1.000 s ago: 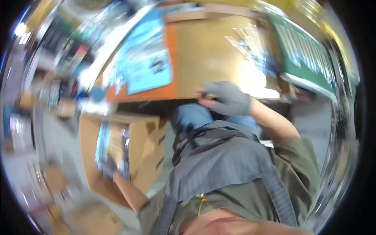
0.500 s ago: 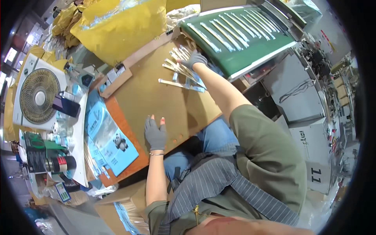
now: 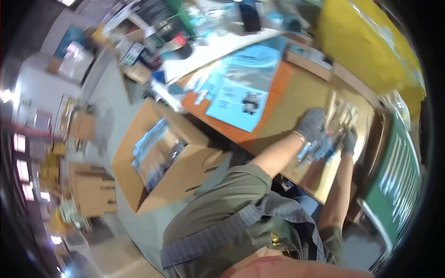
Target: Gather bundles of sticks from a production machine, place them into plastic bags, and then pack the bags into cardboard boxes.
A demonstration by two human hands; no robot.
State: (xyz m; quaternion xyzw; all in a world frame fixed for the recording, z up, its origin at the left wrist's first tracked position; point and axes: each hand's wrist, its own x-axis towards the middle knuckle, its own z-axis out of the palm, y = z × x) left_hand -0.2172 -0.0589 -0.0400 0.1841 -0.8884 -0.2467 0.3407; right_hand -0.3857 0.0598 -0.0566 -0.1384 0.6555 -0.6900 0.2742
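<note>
Lying loosely on the tabletop [image 3: 283, 104], between the left grip [image 3: 311, 123] and, farther right, the right grip [image 3: 350, 140], the packets [image 3: 342, 114] point unevenly; blur hides whether either grip is closed. Lopsided pressure could splay them, or push some over the near edge.

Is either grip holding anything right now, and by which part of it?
The left grip and right grip are at opposite sides of the wrapped sticks; blur hides whether any are held, or by which part.
</note>
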